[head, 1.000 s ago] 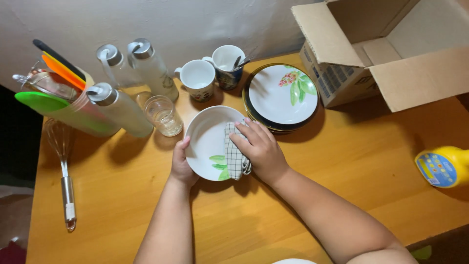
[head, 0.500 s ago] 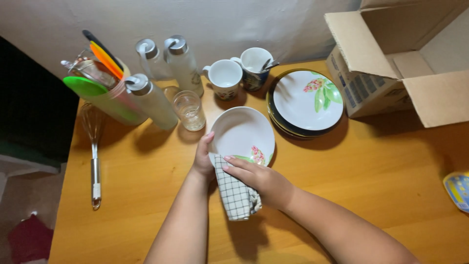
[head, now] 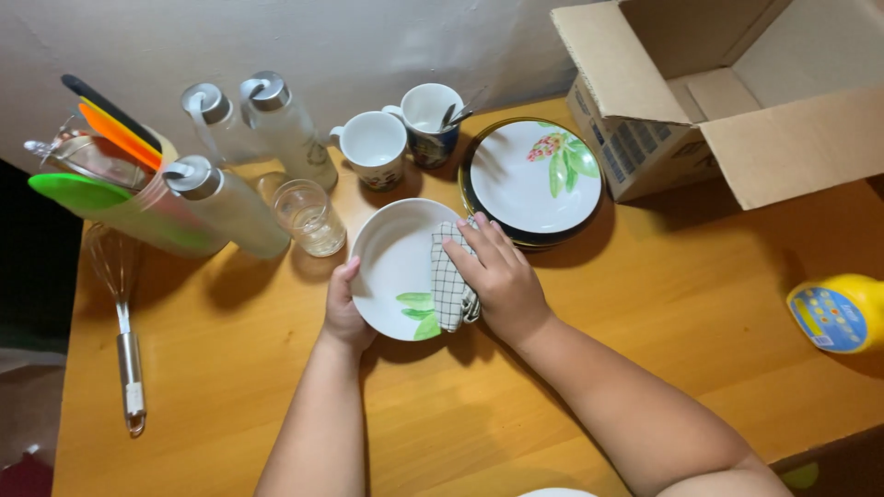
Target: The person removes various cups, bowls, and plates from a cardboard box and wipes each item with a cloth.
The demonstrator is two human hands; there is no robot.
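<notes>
The white ceramic bowl with a green leaf print (head: pixel 398 267) sat on the orange-brown wooden worktop (head: pixel 645 304), held between both hands. The left hand (head: pixel 343 313) gripped its near-left rim, thumb hooked over the edge and fingers under the bowl. The right hand (head: pixel 497 281) pressed a folded white cloth with a dark check pattern (head: pixel 449 281) flat against the bowl's inside right wall, fingers stretched over the cloth.

Half a second earlier the cloth and right hand had been at the bowl's near rim, hanging partly outside it, and the leaf print with pink flowers lay under the fingers. Now the cloth had swept round to the right side and the green leaves showed at the near edge, so the bowl looked to have been turned while the cloth rubbed around its inner face. This read as wiping in progress, with the left part of the bowl bare.

Just beyond the right hand stood a stack of round plates with a leaf and berry print (head: pixel 532 177). Beyond the left hand stood a clear drinking glass (head: pixel 310 216). Past the bowl were two white mugs (head: pixel 373 147), and farther right an open cardboard box (head: pixel 727 101).
</notes>
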